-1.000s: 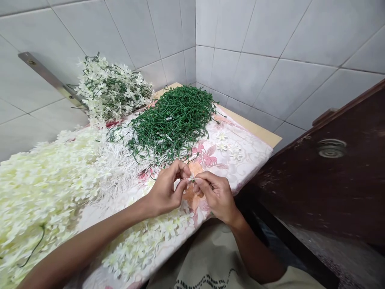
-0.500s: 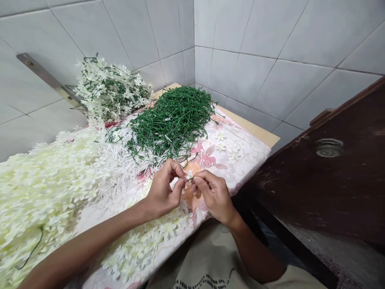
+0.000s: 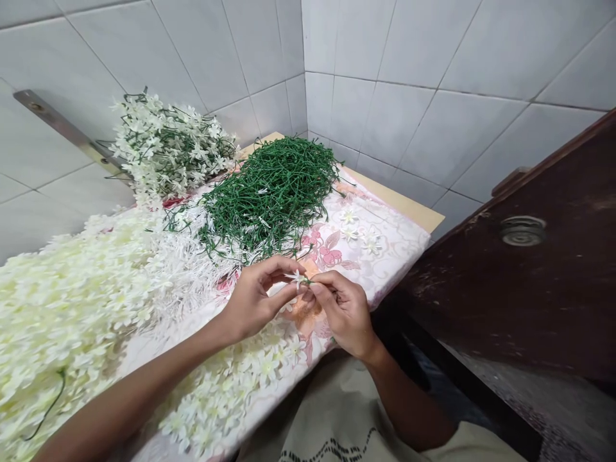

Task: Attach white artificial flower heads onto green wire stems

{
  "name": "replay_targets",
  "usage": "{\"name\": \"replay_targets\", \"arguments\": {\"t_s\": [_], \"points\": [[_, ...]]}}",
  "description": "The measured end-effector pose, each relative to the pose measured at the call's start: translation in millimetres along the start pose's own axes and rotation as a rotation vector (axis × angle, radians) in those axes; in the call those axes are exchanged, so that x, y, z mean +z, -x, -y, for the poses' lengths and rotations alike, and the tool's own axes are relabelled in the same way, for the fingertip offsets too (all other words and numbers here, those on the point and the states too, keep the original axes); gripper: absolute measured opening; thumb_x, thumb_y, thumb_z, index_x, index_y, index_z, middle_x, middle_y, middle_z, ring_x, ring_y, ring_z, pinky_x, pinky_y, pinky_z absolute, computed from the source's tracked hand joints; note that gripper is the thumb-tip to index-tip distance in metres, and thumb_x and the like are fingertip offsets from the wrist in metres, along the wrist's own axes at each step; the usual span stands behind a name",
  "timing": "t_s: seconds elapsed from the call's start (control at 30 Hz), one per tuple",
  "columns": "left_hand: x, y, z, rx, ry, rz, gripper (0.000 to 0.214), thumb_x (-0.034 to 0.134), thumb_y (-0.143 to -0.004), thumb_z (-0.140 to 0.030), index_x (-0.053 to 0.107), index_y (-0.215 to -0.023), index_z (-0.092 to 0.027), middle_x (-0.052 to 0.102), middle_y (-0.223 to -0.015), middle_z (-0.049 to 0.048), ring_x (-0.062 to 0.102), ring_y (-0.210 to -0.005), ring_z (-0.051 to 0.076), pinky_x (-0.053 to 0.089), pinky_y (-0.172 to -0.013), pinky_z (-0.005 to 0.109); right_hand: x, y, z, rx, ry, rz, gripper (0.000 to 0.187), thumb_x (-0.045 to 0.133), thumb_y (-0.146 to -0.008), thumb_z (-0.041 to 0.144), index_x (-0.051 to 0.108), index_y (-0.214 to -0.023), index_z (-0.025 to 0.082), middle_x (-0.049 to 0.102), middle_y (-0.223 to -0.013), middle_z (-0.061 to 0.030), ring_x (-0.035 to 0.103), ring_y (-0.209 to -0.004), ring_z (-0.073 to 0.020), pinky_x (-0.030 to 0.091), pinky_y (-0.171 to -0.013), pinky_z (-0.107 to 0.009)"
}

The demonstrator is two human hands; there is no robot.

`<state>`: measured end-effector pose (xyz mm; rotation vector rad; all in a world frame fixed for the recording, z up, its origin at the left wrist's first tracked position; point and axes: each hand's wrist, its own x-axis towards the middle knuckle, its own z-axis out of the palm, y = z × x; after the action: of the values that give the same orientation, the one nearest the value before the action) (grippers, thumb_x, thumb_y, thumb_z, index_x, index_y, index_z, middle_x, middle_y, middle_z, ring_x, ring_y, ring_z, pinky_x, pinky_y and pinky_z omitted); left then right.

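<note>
Between my two hands is a small white artificial flower (image 3: 297, 278) with a green stem end (image 3: 307, 282). My right hand (image 3: 344, 312) pinches the green part between thumb and forefinger. From the other side, the thumb and forefinger of my left hand (image 3: 255, 295) close loosely around the white petals. Both hands are just above the flowered cloth (image 3: 399, 240). Beyond them lies a heap of green plastic stems (image 3: 279, 186), with a spread of thin white stamens (image 3: 187, 256) beside it. Loose white blossoms (image 3: 231, 391) lie under and below my left forearm.
A large heap of cream petals (image 3: 62, 301) covers the left side. Finished-looking flowers on stems (image 3: 168, 147) are piled at the back by the tiled wall (image 3: 183, 58). A few blossoms (image 3: 350, 232) lie at the right. A dark wooden panel (image 3: 520, 301) stands beyond the table edge.
My left fingers have opened slightly from a tighter pinch and now sit around the petals. White strands now show at the flower's left side. The view has shifted a little.
</note>
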<state>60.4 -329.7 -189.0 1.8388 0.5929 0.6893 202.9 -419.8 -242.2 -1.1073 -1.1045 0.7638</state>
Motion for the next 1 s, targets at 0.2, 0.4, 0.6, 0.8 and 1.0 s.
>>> {"name": "replay_targets", "arguments": {"t_s": [0.2,0.4,0.6,0.8,1.0], "points": [[-4.0,-2,-2,0.107,-0.162,0.009,0.008,0.062,-0.087,-0.02,0.069,-0.087,-0.017,0.069,-0.083,0.0044,0.063,-0.076,0.012,0.05,-0.069,0.023,1,1,0,0.011,0.017,-0.014,0.012,0.052,-0.093,0.025,0.062,-0.089,0.02,0.064,-0.073,0.0021,0.06,-0.062,-0.0085,0.047,-0.06,-0.019],[-4.1,-2,-2,0.111,-0.211,0.002,0.013,0.058,-0.089,-0.022,0.067,-0.083,-0.015,0.066,-0.077,0.005,0.06,-0.069,0.013,0.048,-0.062,0.025,0,0,1,0.006,0.07,0.0,0.014,0.051,-0.093,0.025,0.062,-0.086,0.02,0.063,-0.071,0.002,0.059,-0.062,-0.009,0.047,-0.061,-0.02],[0.5,3,-1,0.092,-0.133,-0.059,0.011,0.061,-0.086,-0.018,0.06,-0.097,-0.018,0.062,-0.088,0.0044,0.06,-0.077,0.012,0.05,-0.068,0.022,-1,0,0,-0.016,0.106,0.032,0.014,0.051,-0.093,0.025,0.062,-0.087,0.02,0.063,-0.074,0.0008,0.061,-0.066,-0.0099,0.047,-0.065,-0.021],[5.2,8,4,0.1,-0.052,-0.058,0.017,0.053,-0.089,-0.014,0.048,-0.104,-0.021,0.052,-0.083,0.0008,0.054,-0.072,0.01,0.047,-0.064,0.018,-1,0,-3,-0.021,0.103,0.053,0.014,0.05,-0.094,0.025,0.061,-0.088,0.02,0.064,-0.075,0.0002,0.061,-0.067,-0.0103,0.048,-0.066,-0.022],[6.2,8,5,0.12,-0.096,-0.01,0.006,0.049,-0.091,-0.016,0.045,-0.096,-0.019,0.047,-0.08,0.0011,0.048,-0.067,0.009,0.042,-0.058,0.017,-1,-2,0,-0.036,0.1,0.081,0.015,0.05,-0.094,0.026,0.061,-0.086,0.019,0.062,-0.071,0.0007,0.061,-0.064,-0.0101,0.047,-0.063,-0.021]]}}
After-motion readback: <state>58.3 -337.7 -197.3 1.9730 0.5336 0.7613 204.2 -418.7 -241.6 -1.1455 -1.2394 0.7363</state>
